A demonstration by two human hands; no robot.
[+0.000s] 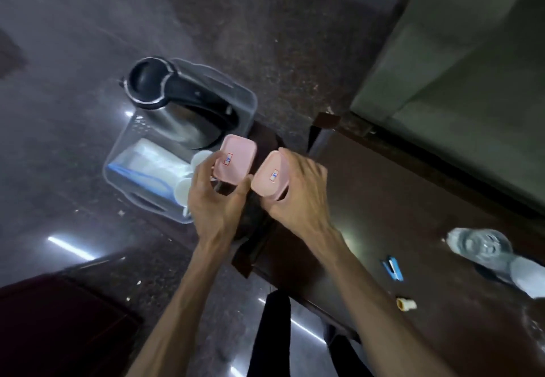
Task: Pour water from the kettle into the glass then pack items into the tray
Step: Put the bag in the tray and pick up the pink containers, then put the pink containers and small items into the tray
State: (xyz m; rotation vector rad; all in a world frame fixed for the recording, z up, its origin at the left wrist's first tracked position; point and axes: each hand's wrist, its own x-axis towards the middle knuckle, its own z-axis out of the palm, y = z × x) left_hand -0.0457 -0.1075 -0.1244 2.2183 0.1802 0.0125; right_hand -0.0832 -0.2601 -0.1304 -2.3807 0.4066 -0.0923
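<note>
Nearest the camera were the person's two bare forearms, reaching forward and down from the bottom edge over the corner of the dark brown desk (pixel 413 199). Beyond that corner lay the speckled floor, and on it (or on something low; the blur made it hard to tell) sat the clear plastic tray (pixel 249 102), the largest of the task's things. The kettle (pixel 174 102) already stood inside it at the far end, its black lid and handle uppermost and its steel body shining below. In the near end of the tray lay a white packet with a blue edge (pixel 141 161) and a couple of small white cups (pixel 200 159).

The left hand (pixel 215 199) had its fingers closed around a pink-lidded container (pixel 236 160) bearing a small label, held just above the tray's near-right corner. The right hand (pixel 298 196) gripped a second pink-lidded container (pixel 272 177) in the same way, just beside the first, above the desk's corner.

Off to the right on the desk were a glass (pixel 479 247), well apart from the tray, then a small blue object (pixel 393 270), and smallest of all a little yellow-and-white piece (pixel 406 303).

As for progress, the pouring seemed done, since the kettle was packed away, though water in the glass could not be confirmed. Packing looked well advanced; the two containers had yet to go in, and possibly the glass and the small desk items after them.
</note>
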